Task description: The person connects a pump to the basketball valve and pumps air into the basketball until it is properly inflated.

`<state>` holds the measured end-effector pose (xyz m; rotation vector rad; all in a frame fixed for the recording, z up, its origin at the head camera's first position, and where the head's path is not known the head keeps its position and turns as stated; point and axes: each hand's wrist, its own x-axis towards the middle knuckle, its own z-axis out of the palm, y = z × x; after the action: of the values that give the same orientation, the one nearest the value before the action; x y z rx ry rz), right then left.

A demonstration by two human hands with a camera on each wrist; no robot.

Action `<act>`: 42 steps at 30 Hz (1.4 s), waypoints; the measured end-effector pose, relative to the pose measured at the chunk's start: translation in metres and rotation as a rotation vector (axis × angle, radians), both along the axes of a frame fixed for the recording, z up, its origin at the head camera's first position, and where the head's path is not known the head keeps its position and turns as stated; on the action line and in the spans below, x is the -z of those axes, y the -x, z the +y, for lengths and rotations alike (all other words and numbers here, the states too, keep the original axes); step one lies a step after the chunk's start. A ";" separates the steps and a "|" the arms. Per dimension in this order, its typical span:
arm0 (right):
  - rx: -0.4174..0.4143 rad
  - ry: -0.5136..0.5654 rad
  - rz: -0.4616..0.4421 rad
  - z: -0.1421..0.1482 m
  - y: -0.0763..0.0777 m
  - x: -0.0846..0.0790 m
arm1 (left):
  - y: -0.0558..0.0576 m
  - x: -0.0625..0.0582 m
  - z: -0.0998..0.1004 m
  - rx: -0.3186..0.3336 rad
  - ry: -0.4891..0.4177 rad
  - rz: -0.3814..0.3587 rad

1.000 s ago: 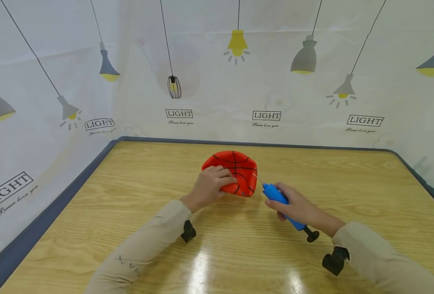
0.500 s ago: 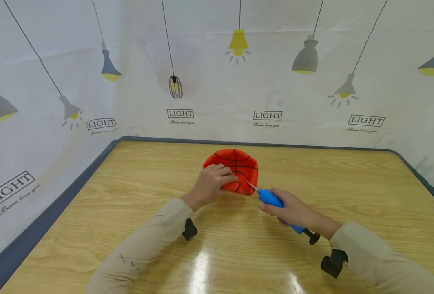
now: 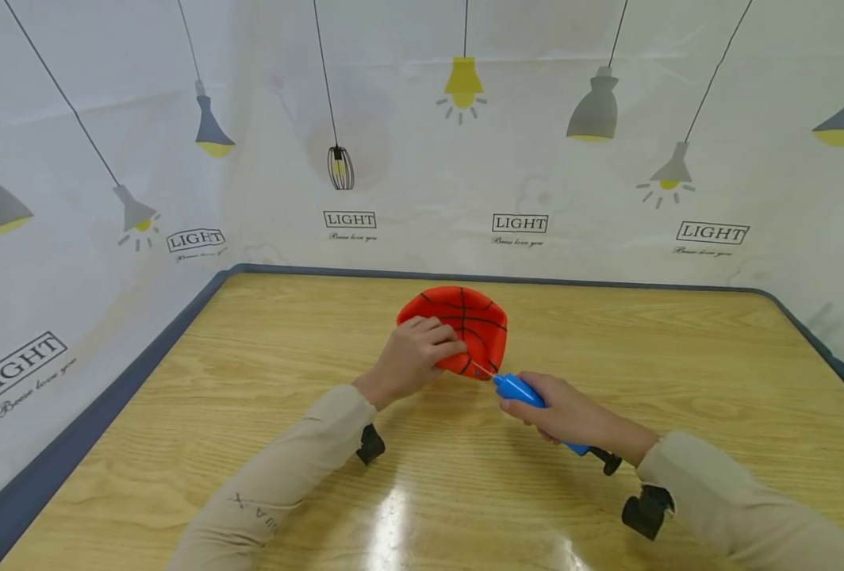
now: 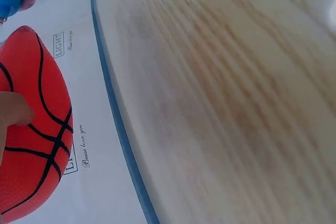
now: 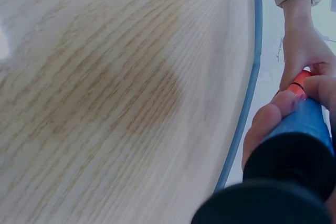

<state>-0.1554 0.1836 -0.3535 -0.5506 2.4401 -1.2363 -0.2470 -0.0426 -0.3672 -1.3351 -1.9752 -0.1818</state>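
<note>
The fingers of the left hand (image 3: 409, 355) were curled round the near left side of a caved-in red ball (image 3: 482, 313), holding it over the worktop (image 3: 308, 333). The fingers of the right hand (image 3: 561, 408) were wrapped about a blue pump (image 3: 516, 388), whose thin needle (image 3: 486, 369) pointed at the ball's lower right edge, near a small blue spot (image 3: 476, 373); whether the tip touched could not be told.

Only the head view gave the needle's length and both forearms in beige sleeves (image 3: 279, 476). The left wrist view brought out the ball's pebbled skin and black seam lines, with one fingertip pressed against it and the pump's nose at the frame edge. The right wrist view looked along the pump from behind its black plunger handle (image 5: 262, 203), which loomed large and blurred.

Beyond, the wall cloth (image 3: 422, 182) bore printed lamps (image 3: 462, 78) and boxed labels reading "LIGHT", with "Beese love you" in script beneath. Dark characters on the left sleeve were not surely legible.
</note>
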 end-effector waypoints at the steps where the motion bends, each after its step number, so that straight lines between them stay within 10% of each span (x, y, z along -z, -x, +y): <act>1: 0.000 -0.003 0.000 0.000 0.000 0.000 | 0.000 0.000 0.000 0.001 0.006 0.011; 35: -0.056 -0.159 -0.114 0.000 0.000 -0.027 | -0.009 -0.015 0.007 0.022 0.105 0.214; 42: -0.029 0.066 -0.396 -0.004 0.002 -0.030 | -0.007 -0.011 0.008 0.059 0.029 0.282</act>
<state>-0.1570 0.1791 -0.3239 -0.3196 2.0617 -1.2785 -0.2398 -0.0345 -0.3565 -1.3575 -1.7096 0.0087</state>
